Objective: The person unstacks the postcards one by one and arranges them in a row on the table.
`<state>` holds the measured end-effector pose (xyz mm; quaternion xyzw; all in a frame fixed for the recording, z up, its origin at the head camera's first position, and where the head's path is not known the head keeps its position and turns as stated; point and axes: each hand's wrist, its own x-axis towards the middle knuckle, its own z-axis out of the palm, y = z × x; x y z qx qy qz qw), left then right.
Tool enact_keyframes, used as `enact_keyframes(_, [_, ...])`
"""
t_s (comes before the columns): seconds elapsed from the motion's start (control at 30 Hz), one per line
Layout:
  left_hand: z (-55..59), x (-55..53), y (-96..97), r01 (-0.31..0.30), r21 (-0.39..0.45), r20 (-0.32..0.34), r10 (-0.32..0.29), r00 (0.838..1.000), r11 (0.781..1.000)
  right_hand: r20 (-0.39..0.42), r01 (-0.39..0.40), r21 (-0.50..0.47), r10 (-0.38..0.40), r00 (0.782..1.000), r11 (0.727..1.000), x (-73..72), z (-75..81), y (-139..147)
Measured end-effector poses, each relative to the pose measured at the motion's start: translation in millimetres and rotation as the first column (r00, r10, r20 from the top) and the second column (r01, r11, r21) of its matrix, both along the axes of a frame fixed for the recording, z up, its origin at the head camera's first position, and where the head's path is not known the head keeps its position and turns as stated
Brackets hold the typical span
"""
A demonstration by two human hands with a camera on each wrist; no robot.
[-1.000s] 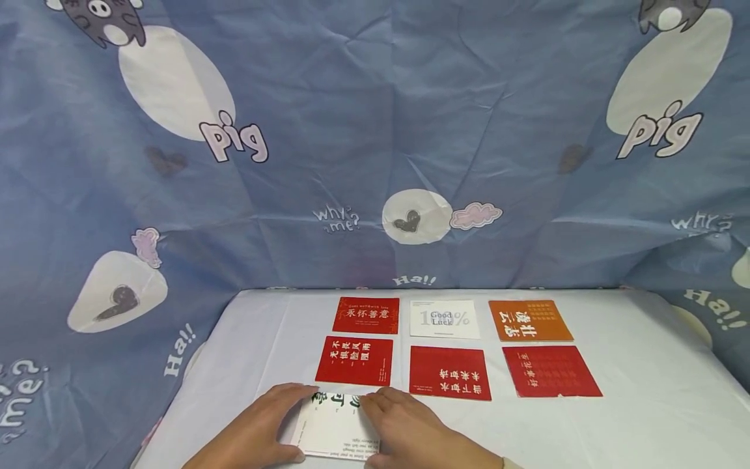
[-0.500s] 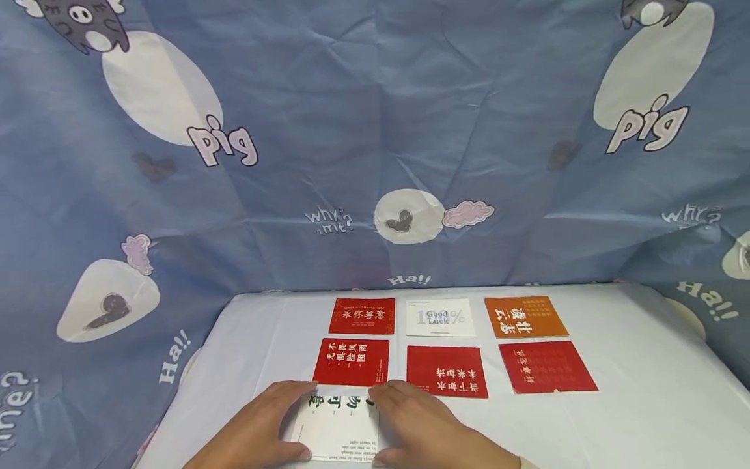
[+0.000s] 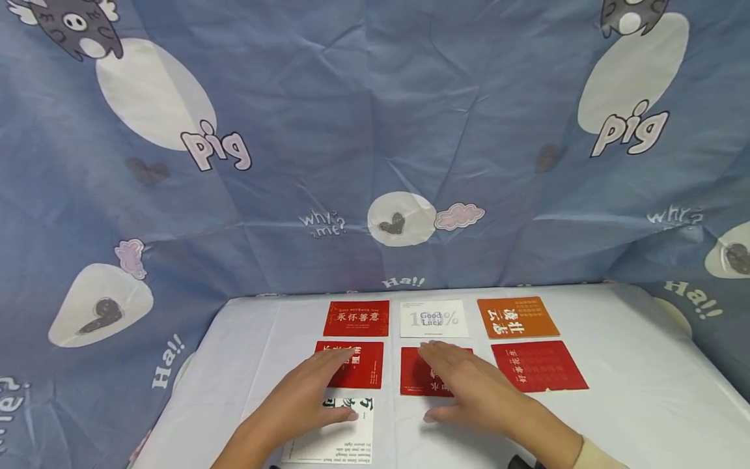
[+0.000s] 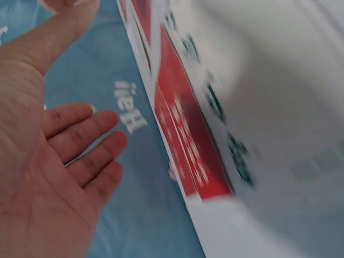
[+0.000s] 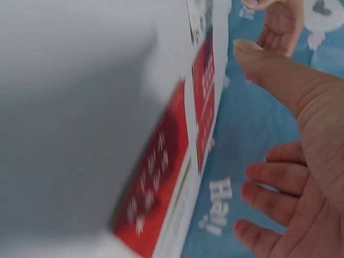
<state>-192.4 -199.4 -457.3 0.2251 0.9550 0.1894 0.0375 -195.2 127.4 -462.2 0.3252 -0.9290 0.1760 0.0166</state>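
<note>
A white card with green characters (image 3: 346, 446) lies on the white table nearest the person. My left hand (image 3: 299, 400) hovers over that card's far part, fingers extended and thumb apart. In the left wrist view, nothing is between the fingers of the left hand (image 4: 70, 145). My right hand (image 3: 477, 394) is raised in front of the middle red card (image 3: 413, 378), hiding much of it. The right wrist view has the right hand (image 5: 306, 177) holding nothing, thumb and fingers spread. Left fingertips overlap another red card (image 3: 369, 371) in the head view.
Along the back lie a red card (image 3: 356, 319), a white "Good Luck" card (image 3: 433, 319) and an orange card (image 3: 510, 318). Another red card (image 3: 541, 368) is at the right of the nearer row. A blue printed cloth (image 3: 328, 150) hangs behind the white table (image 3: 621, 391).
Both hands have released the white card's side edges, lifted and moved forward, with the right hand also shifting right. The white card stays on the table. The head view has shifted slightly.
</note>
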Motion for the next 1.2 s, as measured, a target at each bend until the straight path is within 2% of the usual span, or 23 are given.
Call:
enact_keyframes(0.13, [0.2, -12.9, 23.6, 0.063, -0.002, -0.022, -0.063, 0.998, 0.998, 0.008, 0.018, -0.003, -0.018, 1.0, 1.0, -7.1, 3.8, 20])
enact_keyframes(0.33, [-3.2, -34.1, 57.5, 0.102, -0.047, 0.027, -0.101, 0.995, 0.994, 0.038, 0.047, 0.02, -0.048, 0.998, 0.999, -16.9, -1.4, 44])
enact_keyframes(0.57, [-16.0, -51.7, 84.3, 0.134, -0.085, 0.069, -0.129, 0.989, 0.987, 0.045, 0.065, 0.086, -0.069, 0.997, 0.994, -28.1, -14.8, 62])
enact_keyframes(0.73, [-23.2, -56.9, 91.6, 0.144, -0.124, 0.083, -0.134, 0.988, 0.982, 0.097, 0.085, 0.106, -0.095, 0.991, 0.991, -33.9, -20.8, 68])
enact_keyframes(0.87, [-24.6, -59.0, 92.7, 0.137, -0.115, 0.101, -0.126, 0.987, 0.984, 0.151, 0.113, 0.116, -0.13, 0.98, 0.987, -36.8, -23.0, 69])
enact_keyframes(1.2, [-25.9, -62.4, 91.4, 0.153, -0.102, 0.069, -0.147, 0.987, 0.983, 0.166, 0.113, 0.088, -0.126, 0.978, 0.99, -38.2, -25.4, 74])
